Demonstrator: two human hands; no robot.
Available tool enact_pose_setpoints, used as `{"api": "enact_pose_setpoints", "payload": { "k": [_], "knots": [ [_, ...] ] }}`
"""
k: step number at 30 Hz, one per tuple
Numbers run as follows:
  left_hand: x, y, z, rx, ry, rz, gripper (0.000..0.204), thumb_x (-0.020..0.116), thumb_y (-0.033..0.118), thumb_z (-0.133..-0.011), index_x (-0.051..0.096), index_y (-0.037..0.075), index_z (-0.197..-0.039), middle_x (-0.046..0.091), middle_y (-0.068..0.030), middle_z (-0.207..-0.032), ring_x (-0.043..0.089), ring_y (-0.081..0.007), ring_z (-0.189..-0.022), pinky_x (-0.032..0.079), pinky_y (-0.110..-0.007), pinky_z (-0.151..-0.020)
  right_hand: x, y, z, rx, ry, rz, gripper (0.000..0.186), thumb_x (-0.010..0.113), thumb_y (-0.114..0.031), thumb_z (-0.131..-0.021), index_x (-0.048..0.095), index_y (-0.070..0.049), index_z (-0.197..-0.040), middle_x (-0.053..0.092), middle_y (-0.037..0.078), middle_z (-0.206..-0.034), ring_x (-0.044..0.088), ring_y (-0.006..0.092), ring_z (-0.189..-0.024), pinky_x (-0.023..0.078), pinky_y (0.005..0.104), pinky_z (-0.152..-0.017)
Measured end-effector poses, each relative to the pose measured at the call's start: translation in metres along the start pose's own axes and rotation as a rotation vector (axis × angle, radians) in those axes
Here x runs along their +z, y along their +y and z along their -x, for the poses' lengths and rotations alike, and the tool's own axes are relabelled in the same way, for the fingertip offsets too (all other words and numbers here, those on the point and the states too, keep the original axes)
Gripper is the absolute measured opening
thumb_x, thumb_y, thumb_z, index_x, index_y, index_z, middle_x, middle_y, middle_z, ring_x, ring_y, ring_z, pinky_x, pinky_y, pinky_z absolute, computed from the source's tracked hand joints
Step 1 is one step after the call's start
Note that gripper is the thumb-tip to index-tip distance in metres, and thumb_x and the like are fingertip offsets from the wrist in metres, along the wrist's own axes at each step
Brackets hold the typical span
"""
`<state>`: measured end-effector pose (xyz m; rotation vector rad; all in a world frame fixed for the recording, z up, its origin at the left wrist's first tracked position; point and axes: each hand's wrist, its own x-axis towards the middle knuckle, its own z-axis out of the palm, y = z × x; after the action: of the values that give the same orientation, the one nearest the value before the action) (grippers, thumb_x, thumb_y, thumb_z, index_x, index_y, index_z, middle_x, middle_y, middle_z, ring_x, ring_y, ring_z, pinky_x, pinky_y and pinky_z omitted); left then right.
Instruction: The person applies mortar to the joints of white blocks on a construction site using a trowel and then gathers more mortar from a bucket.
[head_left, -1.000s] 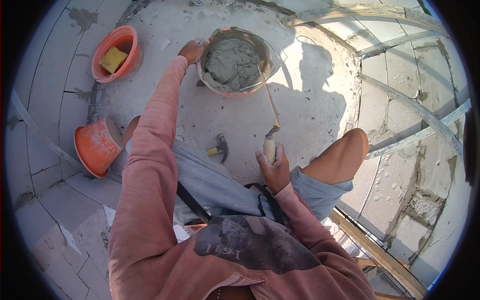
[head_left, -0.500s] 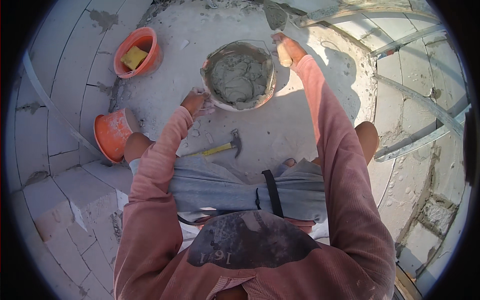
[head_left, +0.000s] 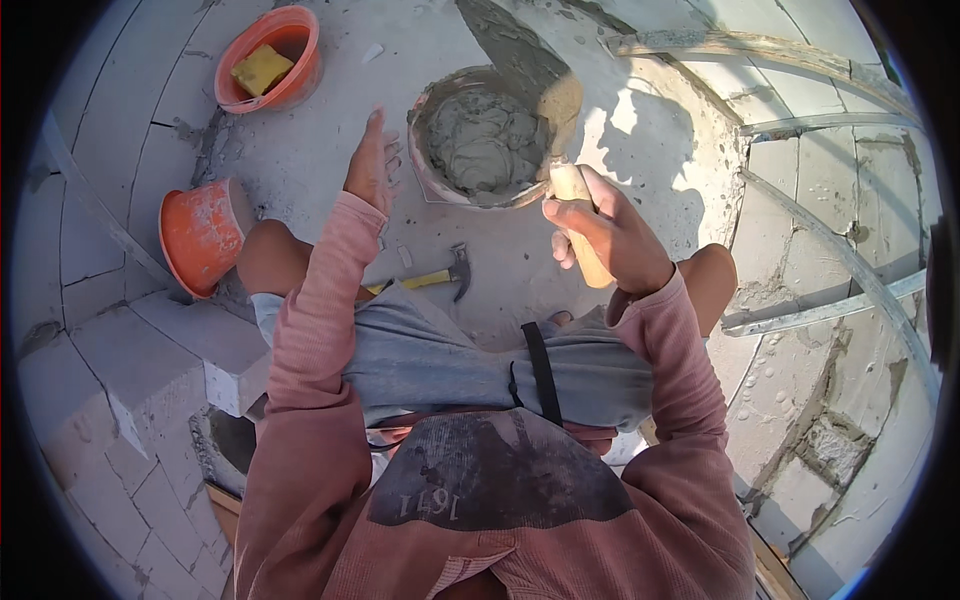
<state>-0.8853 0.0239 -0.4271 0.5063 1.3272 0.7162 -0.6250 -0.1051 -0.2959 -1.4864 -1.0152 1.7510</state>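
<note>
My right hand [head_left: 620, 230] grips the wooden handle of a trowel [head_left: 520, 65], close to me and right of the mortar bucket. Its mortar-smeared blade points away from me and covers the upper right part of the bucket [head_left: 420, 180] in the picture; whether it touches the rim I cannot tell. Thick grey mortar [head_left: 485, 145] fills much of the bucket. Just left of the bucket, my left hand [head_left: 373, 165] is raised with its fingers stretched and holds nothing. A claw hammer [head_left: 430, 277] with a yellow handle lies on the floor in front of my legs, its handle end hidden.
An orange bucket [head_left: 309, 75] with a yellow sponge [head_left: 262, 70] stands at the far left. Nearer, another orange bucket [head_left: 190, 245] lies tipped by the block wall [head_left: 95, 225]. Metal strips [head_left: 830, 230] lean at the right, and pale blocks [head_left: 160, 370] sit at my left.
My right hand has drawn the trowel toward me, its blade now larger in view and in front of the bucket. My left hand has left the bucket's rim and opened.
</note>
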Motion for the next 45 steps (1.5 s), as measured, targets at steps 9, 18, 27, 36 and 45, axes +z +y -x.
{"api": "enact_pose_setpoints", "payload": {
  "k": [9, 18, 27, 36, 45],
  "knots": [
    [-0.007, -0.086, -0.040, 0.289, 0.093, -0.758, 0.063, 0.044, 0.044, -0.097, 0.050, -0.006, -0.134, 0.048, -0.0321, -0.138, 0.046, -0.0488, -0.125, 0.035, -0.049, -0.107, -0.036, -0.036, 0.002, 0.178, -0.101, 1.036, 0.042, 0.051, -0.041, -0.100, 0.059, 0.000, -0.098, 0.058, 0.010, -0.068, 0.059, 0.0189, -0.052, 0.048, 0.0342, -0.053],
    [0.009, -0.123, -0.024, 0.077, 0.065, -0.481, 0.057, 0.040, 0.037, -0.099, 0.057, -0.014, -0.120, 0.054, -0.0385, -0.126, 0.049, -0.0487, -0.124, 0.038, -0.046, -0.106, 0.018, -0.069, -0.050, 0.531, -0.371, 1.421, 0.052, 0.046, -0.046, -0.101, 0.059, 0.002, -0.085, 0.062, 0.016, -0.064, 0.066, 0.0288, -0.060, 0.053, 0.0417, -0.065],
    [0.018, -0.118, -0.019, 0.005, 0.070, -0.257, 0.062, 0.035, 0.039, -0.100, 0.052, -0.015, -0.127, 0.053, -0.0364, -0.130, 0.049, -0.0474, -0.126, 0.037, -0.044, -0.107, -0.007, -0.063, -0.071, 0.410, -0.315, 2.042, 0.034, 0.050, -0.040, -0.098, 0.065, -0.010, -0.101, 0.070, 0.016, -0.091, 0.068, 0.0372, -0.091, 0.052, 0.0492, -0.085],
    [0.015, -0.095, -0.012, 0.233, 0.212, -0.422, 0.061, 0.036, 0.041, -0.101, 0.059, -0.014, -0.117, 0.057, -0.0383, -0.120, 0.053, -0.0501, -0.117, 0.041, -0.047, -0.101, -0.072, -0.050, -0.069, -0.113, -0.128, 2.368, 0.029, 0.054, -0.020, -0.094, 0.057, -0.014, -0.122, 0.063, 0.014, -0.104, 0.068, 0.0348, -0.084, 0.054, 0.0476, -0.071],
    [0.014, -0.096, -0.020, 0.195, 0.196, -0.473, 0.058, 0.038, 0.039, -0.100, 0.058, -0.012, -0.118, 0.059, -0.0369, -0.119, 0.056, -0.0492, -0.114, 0.043, -0.049, -0.099, -0.059, -0.101, -0.165, -0.729, -0.083, 2.686, 0.031, 0.055, -0.020, -0.092, 0.058, -0.018, -0.123, 0.062, 0.008, -0.114, 0.063, 0.0288, -0.102, 0.051, 0.0398, -0.084]
  ]
}}
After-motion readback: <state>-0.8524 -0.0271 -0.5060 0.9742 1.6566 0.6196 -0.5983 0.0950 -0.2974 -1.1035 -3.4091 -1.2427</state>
